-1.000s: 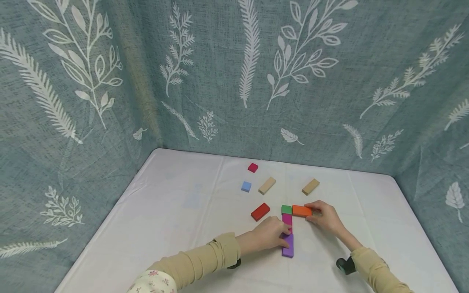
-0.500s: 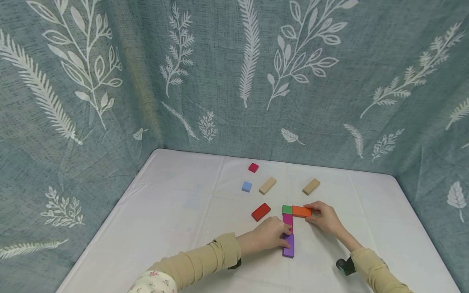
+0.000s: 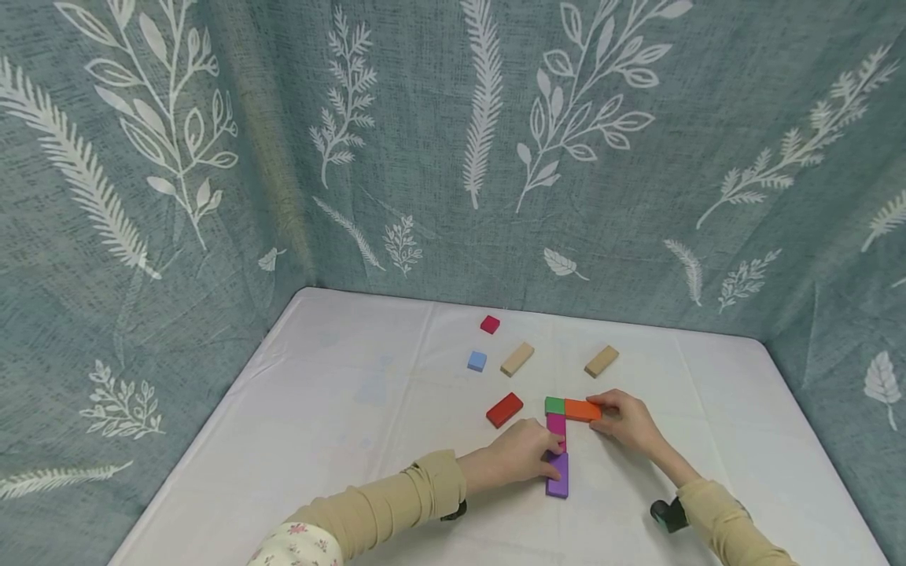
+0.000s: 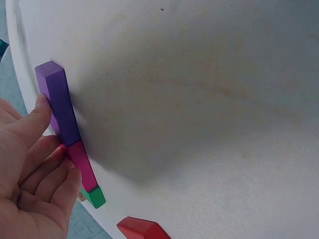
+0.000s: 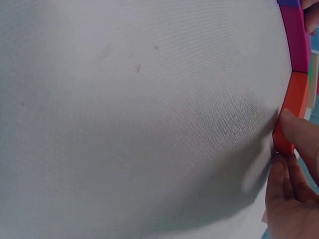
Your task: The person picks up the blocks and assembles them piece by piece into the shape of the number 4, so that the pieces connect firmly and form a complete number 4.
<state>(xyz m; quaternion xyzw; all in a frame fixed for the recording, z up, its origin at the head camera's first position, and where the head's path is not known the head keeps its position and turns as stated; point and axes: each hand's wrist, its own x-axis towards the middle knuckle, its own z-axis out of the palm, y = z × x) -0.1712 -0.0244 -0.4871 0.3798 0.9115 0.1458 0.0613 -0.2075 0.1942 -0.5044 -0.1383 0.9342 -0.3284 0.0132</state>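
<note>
In the head view, purple [image 3: 557,484], magenta [image 3: 556,425] and green [image 3: 554,406] blocks form a straight line on the white table. An orange block [image 3: 580,409] extends right from the green one, making a corner. My left hand [image 3: 517,452] reaches in from the left, gripping the purple block by its inner end; its thumb [image 4: 41,107] lies on the purple and other fingers curl beside the magenta. My right hand [image 3: 626,422] pinches the outer end of the orange block between thumb [image 5: 297,127] and fingers, shown in the right wrist view.
Left of the line lies a red block [image 3: 505,409]. Farther back are a small blue block [image 3: 477,361], two plain wooden blocks, one left [image 3: 517,358] and one right [image 3: 601,361], and a small crimson block [image 3: 490,324]. Leaf-patterned curtains [image 3: 439,157] hang around the table.
</note>
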